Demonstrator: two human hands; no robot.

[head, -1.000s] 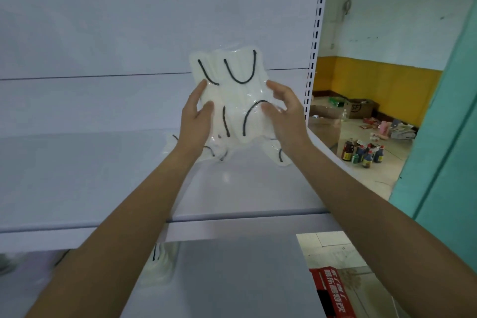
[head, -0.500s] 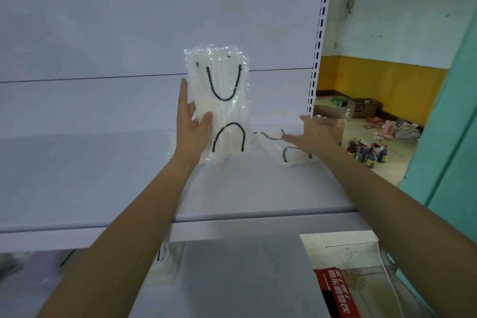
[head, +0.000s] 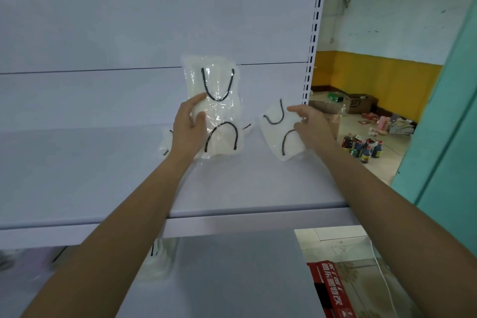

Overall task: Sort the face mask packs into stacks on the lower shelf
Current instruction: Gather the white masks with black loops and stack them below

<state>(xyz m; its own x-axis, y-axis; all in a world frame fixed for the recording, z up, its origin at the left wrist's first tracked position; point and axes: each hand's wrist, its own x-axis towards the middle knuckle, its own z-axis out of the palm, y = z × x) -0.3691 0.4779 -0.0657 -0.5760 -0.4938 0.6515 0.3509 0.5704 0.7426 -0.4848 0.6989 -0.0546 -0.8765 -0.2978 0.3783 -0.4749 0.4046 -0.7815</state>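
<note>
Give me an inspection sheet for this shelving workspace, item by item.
Surface: white metal upper shelf, bearing packs.
Job's things: upright clear plastic pack of white masks with black loops; tilted second pack; more packs on grey lower shelf.
Clutter: dark bottles, brown cardboard boxes, red carton on floor.
Hands: left hand holds upright pack; right hand grips tilted pack.
Cables: white cord on floor.
Surroundings: teal panel at right.

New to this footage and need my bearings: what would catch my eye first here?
A clear plastic pack of white face masks with black ear loops, gripped upright by the left hand before the white shelf back panel. Right of it, the right hand holds a second pack, tilted. Dark bottles stand on the floor beyond.
</note>
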